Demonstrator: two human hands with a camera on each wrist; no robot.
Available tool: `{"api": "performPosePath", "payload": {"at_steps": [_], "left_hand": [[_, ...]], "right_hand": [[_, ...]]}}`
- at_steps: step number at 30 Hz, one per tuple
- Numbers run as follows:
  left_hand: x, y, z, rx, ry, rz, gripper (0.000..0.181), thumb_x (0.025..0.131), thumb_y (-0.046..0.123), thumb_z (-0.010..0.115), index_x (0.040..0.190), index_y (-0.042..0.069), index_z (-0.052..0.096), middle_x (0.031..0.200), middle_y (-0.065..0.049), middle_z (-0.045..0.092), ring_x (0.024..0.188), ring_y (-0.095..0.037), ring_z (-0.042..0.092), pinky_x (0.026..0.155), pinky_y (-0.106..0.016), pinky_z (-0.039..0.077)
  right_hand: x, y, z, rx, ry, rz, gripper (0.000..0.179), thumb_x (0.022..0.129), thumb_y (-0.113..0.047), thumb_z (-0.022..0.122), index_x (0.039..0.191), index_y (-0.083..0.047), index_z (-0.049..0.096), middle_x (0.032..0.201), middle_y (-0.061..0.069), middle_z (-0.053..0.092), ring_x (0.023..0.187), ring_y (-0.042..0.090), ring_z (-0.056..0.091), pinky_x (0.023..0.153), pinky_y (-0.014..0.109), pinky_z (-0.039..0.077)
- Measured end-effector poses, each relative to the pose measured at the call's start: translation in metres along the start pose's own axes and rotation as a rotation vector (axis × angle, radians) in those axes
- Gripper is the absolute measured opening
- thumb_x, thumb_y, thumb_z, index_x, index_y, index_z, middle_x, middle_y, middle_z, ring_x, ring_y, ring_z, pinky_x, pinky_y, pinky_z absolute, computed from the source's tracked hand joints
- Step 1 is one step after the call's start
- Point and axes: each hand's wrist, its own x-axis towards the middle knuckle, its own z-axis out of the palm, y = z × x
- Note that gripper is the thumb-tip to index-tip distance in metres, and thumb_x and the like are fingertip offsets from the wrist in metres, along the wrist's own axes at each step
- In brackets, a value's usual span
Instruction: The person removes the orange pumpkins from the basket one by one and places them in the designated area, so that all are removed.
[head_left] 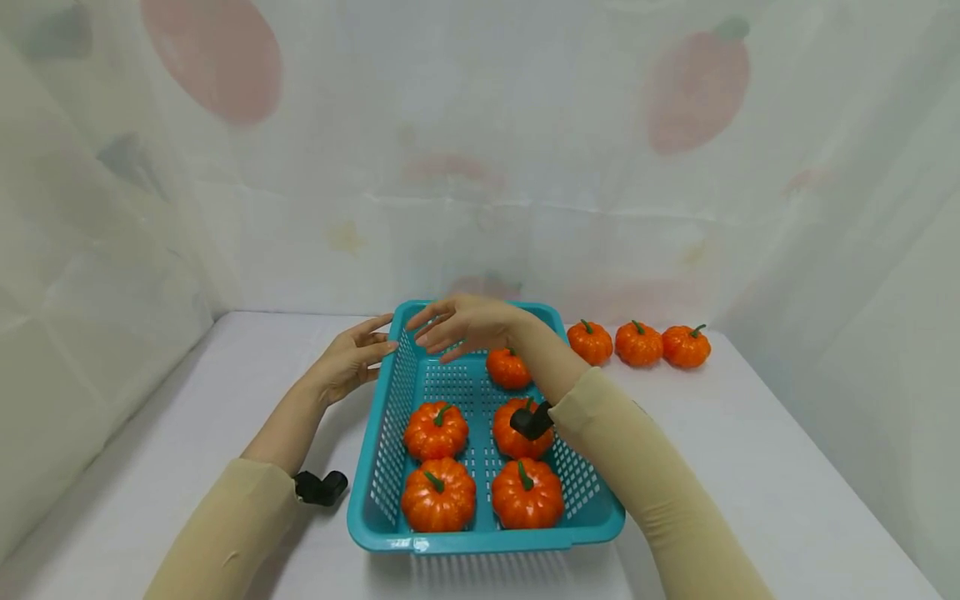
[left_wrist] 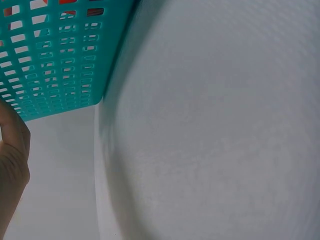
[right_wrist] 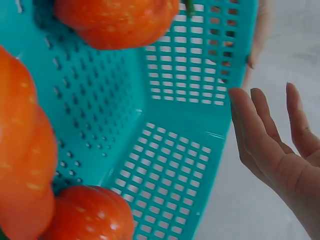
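A teal perforated plastic basket (head_left: 486,542) stands on the white table and holds several small orange pumpkins (head_left: 438,497) with green stems. Along its left rim, my left hand (head_left: 348,360) touches the outside of the wall, thumb tip at the rim and fingers fairly straight; part of that hand (left_wrist: 12,160) shows beside the mesh in the left wrist view. Over the far left part of the basket, my right hand (head_left: 468,325) hovers with fingers loosely spread and nothing in it. The right wrist view shows this hand (right_wrist: 280,150) near the rim, with pumpkins (right_wrist: 95,215) inside.
Three more pumpkins, left (head_left: 590,342), middle (head_left: 638,343) and right (head_left: 686,346), form a row on the table to the right of the basket's far end. White curtains (head_left: 480,242) with faint fruit prints enclose the back and sides.
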Motion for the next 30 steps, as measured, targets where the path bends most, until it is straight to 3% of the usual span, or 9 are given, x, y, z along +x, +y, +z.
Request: {"api": "performPosePath", "payload": {"at_steps": [6, 10, 13, 20, 30], "left_hand": [[0.001, 0.0, -0.002, 0.007, -0.011, 0.004, 0.072, 0.1, 0.017, 0.059, 0.159, 0.016, 0.018, 0.115, 0.001, 0.054, 0.094, -0.007, 0.067, 0.085, -0.024, 0.058], [0.0, -0.002, -0.003, 0.014, -0.012, -0.002, 0.073, 0.1, 0.018, 0.059, 0.159, 0.017, 0.017, 0.118, 0.0, 0.053, 0.096, -0.007, 0.067, 0.086, -0.024, 0.058], [-0.001, -0.003, -0.003, 0.016, -0.005, -0.004, 0.073, 0.1, 0.018, 0.059, 0.159, 0.017, 0.017, 0.117, 0.001, 0.054, 0.095, -0.007, 0.066, 0.086, -0.024, 0.058], [-0.002, -0.002, -0.003, 0.018, 0.011, -0.005, 0.073, 0.099, 0.018, 0.06, 0.159, 0.016, 0.019, 0.114, 0.002, 0.055, 0.093, -0.007, 0.066, 0.086, -0.025, 0.057], [-0.002, -0.002, -0.004, 0.016, 0.015, -0.001, 0.073, 0.099, 0.018, 0.06, 0.159, 0.017, 0.019, 0.114, 0.002, 0.056, 0.092, -0.007, 0.066, 0.085, -0.024, 0.058]], "right_hand": [[0.01, 0.012, 0.007, -0.08, -0.026, 0.053, 0.048, 0.096, -0.014, 0.064, 0.142, -0.01, 0.052, 0.148, 0.014, 0.049, 0.131, 0.032, 0.054, 0.111, 0.051, 0.045], [0.015, 0.02, 0.011, -0.112, -0.062, 0.067, 0.048, 0.094, -0.015, 0.066, 0.14, -0.011, 0.053, 0.148, 0.013, 0.048, 0.136, 0.038, 0.049, 0.112, 0.055, 0.042], [0.018, 0.023, 0.012, -0.139, -0.109, 0.082, 0.048, 0.094, -0.015, 0.066, 0.14, -0.011, 0.053, 0.149, 0.013, 0.048, 0.139, 0.039, 0.046, 0.112, 0.058, 0.04], [0.021, 0.03, 0.015, -0.29, -0.24, 0.187, 0.05, 0.093, -0.02, 0.068, 0.14, -0.015, 0.052, 0.149, 0.012, 0.049, 0.126, 0.024, 0.057, 0.105, 0.051, 0.049], [0.022, 0.036, 0.021, -0.374, -0.394, 0.287, 0.055, 0.09, -0.015, 0.071, 0.141, -0.02, 0.052, 0.154, 0.009, 0.04, 0.134, 0.023, 0.048, 0.104, 0.043, 0.051]]}}
